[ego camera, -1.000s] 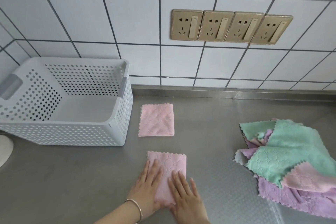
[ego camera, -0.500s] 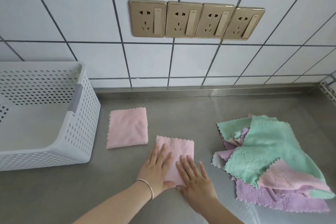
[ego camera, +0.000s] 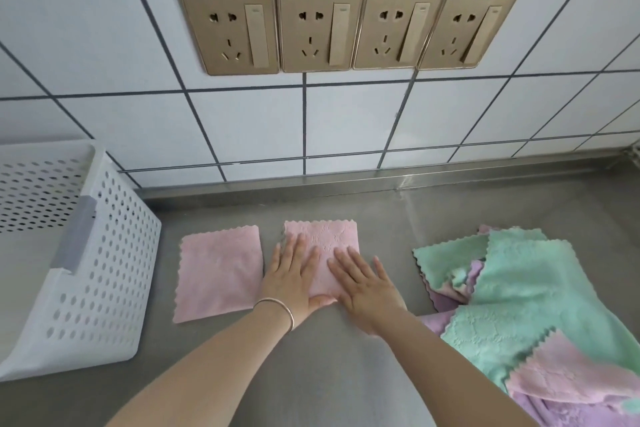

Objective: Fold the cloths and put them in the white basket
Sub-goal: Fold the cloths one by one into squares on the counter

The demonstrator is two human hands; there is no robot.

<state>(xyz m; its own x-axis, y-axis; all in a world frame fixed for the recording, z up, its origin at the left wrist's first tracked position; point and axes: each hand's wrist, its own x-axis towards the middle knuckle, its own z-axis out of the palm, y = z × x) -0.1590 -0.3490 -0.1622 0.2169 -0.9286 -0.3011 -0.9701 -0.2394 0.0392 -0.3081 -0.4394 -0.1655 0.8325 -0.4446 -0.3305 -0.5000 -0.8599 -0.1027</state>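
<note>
A folded pink cloth lies on the steel counter, and both hands press flat on its near half. My left hand, with a bangle on the wrist, covers the cloth's left side. My right hand covers its right side, fingers spread. A second folded pink cloth lies just to the left, untouched. The white perforated basket stands at the far left; what shows of its inside holds nothing. A loose pile of green, pink and purple cloths lies to the right.
The steel counter runs back to a white tiled wall with a row of gold sockets. A raised steel lip borders the counter at the wall.
Both hands have slid the folded pink cloth away from me, up beside the other folded pink cloth. The view has swung right, so the basket sits further left.
</note>
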